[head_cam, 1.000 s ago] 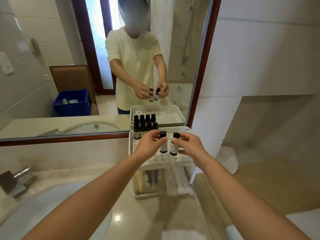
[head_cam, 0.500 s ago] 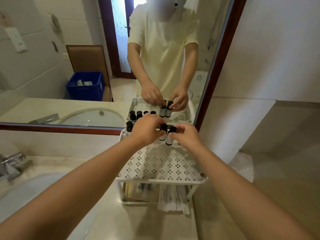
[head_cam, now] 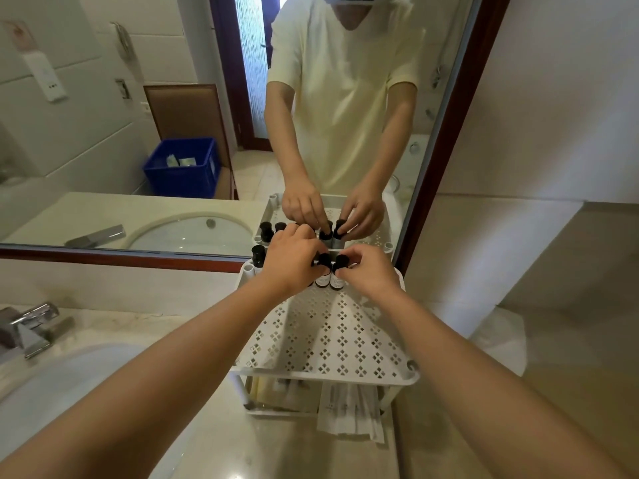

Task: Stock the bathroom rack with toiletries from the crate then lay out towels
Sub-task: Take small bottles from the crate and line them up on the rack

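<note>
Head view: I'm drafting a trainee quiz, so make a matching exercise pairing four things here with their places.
1 blue crate
2 faucet
3 dark-capped bottles
4 white packets

A lower tier of the rack
B seen only in the mirror
C pinched by left hand and right hand over the top tier
D at the sink's edge

Pairs: 1-B, 2-D, 3-C, 4-A

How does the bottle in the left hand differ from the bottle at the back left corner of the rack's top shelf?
The left hand pinches the held bottle near its cap; the corner bottle stands unheld. The held bottle is farther right on the top shelf, beside a second bottle in the right hand; the corner bottle is at the left edge. Both are small and black-capped.
</note>
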Demonstrator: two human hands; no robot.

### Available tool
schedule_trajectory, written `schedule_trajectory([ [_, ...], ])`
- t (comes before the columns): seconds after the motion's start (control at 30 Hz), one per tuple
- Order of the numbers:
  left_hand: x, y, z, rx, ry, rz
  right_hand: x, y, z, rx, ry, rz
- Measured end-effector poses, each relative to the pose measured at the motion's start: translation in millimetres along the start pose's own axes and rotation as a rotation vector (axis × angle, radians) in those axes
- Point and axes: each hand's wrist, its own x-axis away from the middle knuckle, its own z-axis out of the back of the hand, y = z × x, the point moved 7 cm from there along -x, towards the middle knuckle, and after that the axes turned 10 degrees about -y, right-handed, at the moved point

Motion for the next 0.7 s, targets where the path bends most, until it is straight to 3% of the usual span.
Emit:
schedule_trajectory([
  [0.53,0,-9,2,0.043,0.096,0.081,0,-2,-3,0.006,0.087,0.043],
  [0.7,15,-17,3,0.193,0.164,0.103,15,7,2,-0.069,0.144,0.035],
])
